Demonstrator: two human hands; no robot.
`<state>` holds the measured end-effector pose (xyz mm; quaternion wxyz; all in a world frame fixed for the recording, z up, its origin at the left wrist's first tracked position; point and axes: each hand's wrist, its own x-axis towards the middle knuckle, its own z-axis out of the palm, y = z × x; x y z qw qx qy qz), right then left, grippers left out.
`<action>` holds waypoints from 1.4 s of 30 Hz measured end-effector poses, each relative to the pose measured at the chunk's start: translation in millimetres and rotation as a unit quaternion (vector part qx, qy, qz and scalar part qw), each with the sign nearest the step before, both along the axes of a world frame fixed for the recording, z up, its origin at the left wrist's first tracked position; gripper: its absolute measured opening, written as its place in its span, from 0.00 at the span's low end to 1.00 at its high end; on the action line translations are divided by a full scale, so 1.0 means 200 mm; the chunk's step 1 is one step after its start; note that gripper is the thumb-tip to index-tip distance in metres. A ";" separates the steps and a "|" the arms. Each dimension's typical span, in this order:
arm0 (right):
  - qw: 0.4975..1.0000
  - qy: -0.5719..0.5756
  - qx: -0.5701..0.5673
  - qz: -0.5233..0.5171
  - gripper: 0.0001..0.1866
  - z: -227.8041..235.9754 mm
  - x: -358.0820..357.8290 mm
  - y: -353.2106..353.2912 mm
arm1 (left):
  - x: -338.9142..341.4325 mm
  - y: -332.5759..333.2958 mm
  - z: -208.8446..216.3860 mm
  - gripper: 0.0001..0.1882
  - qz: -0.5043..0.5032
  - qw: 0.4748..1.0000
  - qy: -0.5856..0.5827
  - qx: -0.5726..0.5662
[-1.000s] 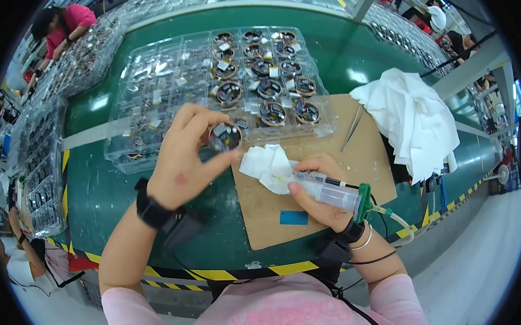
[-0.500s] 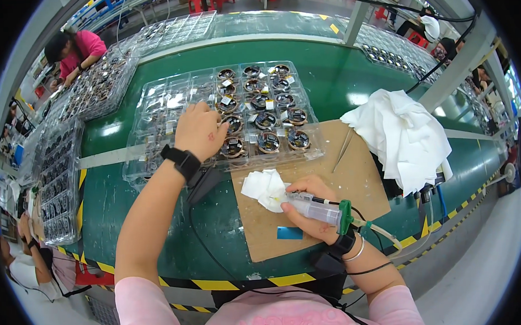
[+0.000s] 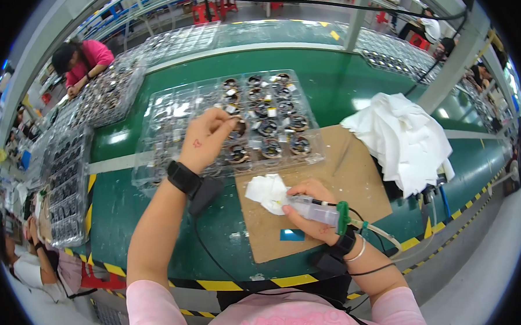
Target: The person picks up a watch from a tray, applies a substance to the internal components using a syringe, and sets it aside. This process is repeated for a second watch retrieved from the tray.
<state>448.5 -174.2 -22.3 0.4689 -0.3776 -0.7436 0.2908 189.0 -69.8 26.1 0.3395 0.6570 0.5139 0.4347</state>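
Note:
Over the clear plastic tray (image 3: 168, 105), my left hand (image 3: 206, 139) pinches a round copper-rimmed part (image 3: 239, 127) between thumb and fingers, tilted on edge. Whether it is fully out of its pocket I cannot tell. Rows of similar round parts (image 3: 267, 127) with dark centres and small white tags fill the tray's right side. My right hand (image 3: 313, 189) is closed around a clear dispensing syringe (image 3: 322, 213) with a green cap and a pale hose. The syringe's tip end lies by a crumpled white tissue (image 3: 264, 191) near my right fingers.
A brown board (image 3: 264, 243) lies under my right hand, bearing tweezers (image 3: 342, 153) and a small blue piece (image 3: 291, 235). A heap of white cloths (image 3: 402, 139) stands to the right. More filled trays (image 3: 70, 188) line the left. A co-worker in pink (image 3: 90, 59) leans over trays at far left.
My left hand has drawn up and slightly right, and a round part now shows tilted in its fingers. The right hand keeps its hold on the syringe. The whole view has shifted slightly.

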 end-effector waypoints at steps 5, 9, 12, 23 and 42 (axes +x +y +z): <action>1.000 -0.022 -0.021 0.007 0.13 0.02 0.00 -0.01 | 0.04 -0.29 0.02 0.07 -0.098 0.978 -0.125 -0.135; 0.998 -0.045 -0.026 -0.017 0.14 0.02 -0.01 0.00 | 0.05 -0.48 -0.08 0.05 -0.202 0.933 -0.223 -0.199; 0.998 -0.043 -0.047 -0.023 0.14 0.00 -0.02 -0.02 | 0.10 -0.60 -0.21 0.06 -0.225 0.918 -0.252 -0.208; 0.987 0.072 -0.134 -0.055 0.13 -0.04 0.06 -0.06 | 0.16 -0.66 -0.23 0.13 -0.236 0.889 -0.240 -0.311; 0.997 0.030 -0.041 0.058 0.16 0.04 0.05 -0.07 | 0.19 -0.73 -0.33 0.30 -0.207 0.950 -0.149 -0.183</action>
